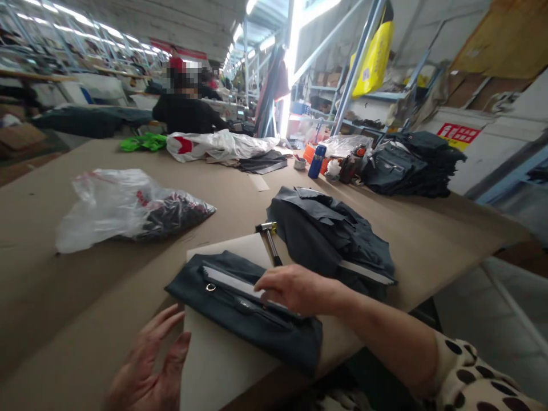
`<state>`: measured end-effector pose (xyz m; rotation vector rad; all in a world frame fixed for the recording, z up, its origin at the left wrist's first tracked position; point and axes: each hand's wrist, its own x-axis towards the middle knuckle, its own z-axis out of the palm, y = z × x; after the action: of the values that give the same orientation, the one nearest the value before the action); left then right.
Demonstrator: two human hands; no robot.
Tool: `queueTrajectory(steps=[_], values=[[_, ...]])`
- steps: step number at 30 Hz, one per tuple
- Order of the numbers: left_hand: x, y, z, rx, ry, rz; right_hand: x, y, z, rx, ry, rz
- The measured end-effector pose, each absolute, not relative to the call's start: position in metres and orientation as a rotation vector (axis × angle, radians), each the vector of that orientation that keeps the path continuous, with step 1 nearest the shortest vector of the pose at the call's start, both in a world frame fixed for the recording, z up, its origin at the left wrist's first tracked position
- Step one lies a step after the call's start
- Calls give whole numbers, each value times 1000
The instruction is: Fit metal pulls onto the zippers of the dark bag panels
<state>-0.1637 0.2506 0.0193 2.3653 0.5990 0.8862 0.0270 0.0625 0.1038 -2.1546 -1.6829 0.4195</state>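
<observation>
A dark blue-grey leather-like piece (240, 328) lies slantwise on a pale board (214, 371). On it are a zipper, a small metal ring (210, 287) and a zipper pull (245, 305). Along its upper side runs a white strip (233, 279). My right hand (295, 289) is over the piece, its fingers bent and closed at the strip; the palm side is hidden. At the board's left edge, my left hand (149, 362) is open, fingers apart, holding nothing. Just beyond the right hand lies a small hammer (270, 242).
Dark cut pieces (329, 228) are heaped beyond my right hand. A clear plastic bag (128, 208) lies to the left. Farther back are a blue bottle (317, 162), a dark bottle (353, 164) and a tall dark stack (413, 165). A person (186, 111) sits beyond the table.
</observation>
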Motion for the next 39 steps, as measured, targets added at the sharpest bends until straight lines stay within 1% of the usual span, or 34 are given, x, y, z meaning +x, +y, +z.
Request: queueTrajectory(steps=[3,6,9,11,14,16,20,22,24,26,30,33,35,36,37,39], values=[[-161,248,17,2357,459,852,45,61,90,-2264,-1481,357],[-149,247,13,2466,286,834,43,67,80,-2273,-1543,361],[-129,246,18,2590,124,783,26,80,70,-2420,-1647,330],[-115,245,26,2701,22,654,19,86,64,-2543,-1643,330],[-97,243,39,2868,-97,322,25,91,55,-2587,-1482,437],[-87,241,45,2937,-119,176,37,93,53,-2511,-1325,548],[-72,240,51,3006,-133,220,60,97,52,-2278,-1115,760],[-65,241,50,3027,-133,215,67,100,49,-1988,-903,974],[-59,245,48,3028,-116,139,72,103,41,-1637,-656,1144],[-54,249,43,3011,-95,57,78,105,30,-1430,-501,1211],[-44,260,36,2990,-91,-28,89,106,10,-1354,-420,1234],[-36,265,38,2976,-115,-74,93,106,10,-1431,-492,1256],[-30,266,42,2977,-154,-98,92,105,21,-1628,-649,1226],[-28,267,44,2983,-173,-102,90,103,30,-1769,-773,1140],[-27,267,47,2991,-187,-97,86,101,41,-1920,-923,976],[-26,268,53,3010,-202,-68,74,95,65,-2160,-1276,465]])
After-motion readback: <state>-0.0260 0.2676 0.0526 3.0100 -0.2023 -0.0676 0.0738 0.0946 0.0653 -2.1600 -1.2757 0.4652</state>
